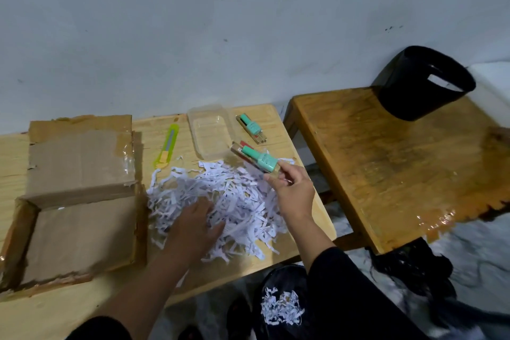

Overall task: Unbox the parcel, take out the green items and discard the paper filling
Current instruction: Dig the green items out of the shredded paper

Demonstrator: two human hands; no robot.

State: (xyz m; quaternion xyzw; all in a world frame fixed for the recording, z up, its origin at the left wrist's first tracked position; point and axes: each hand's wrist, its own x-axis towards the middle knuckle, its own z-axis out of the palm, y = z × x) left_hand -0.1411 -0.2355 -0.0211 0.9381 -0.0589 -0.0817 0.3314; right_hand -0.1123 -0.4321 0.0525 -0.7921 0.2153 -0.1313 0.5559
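An opened cardboard parcel box [80, 201] lies flat at the left of the light wooden table [292, 246]. A heap of white shredded paper filling [240, 196] covers the table's middle. My left hand [193, 226] rests palm down in the heap, fingers spread. My right hand [294, 190] pinches one end of a green bottle-like item in a clear packet [258, 160], lifted above the heap's far edge. A second green item in the same packaging [251, 128] lies on the table near the back right.
A clear plastic container [211, 132] stands behind the heap. A yellow-green utility knife [167, 146] lies left of it. A black bin [422, 83] lies tipped on a darker wooden table [400, 168] to the right. Some shredded paper [281, 308] sits on my lap.
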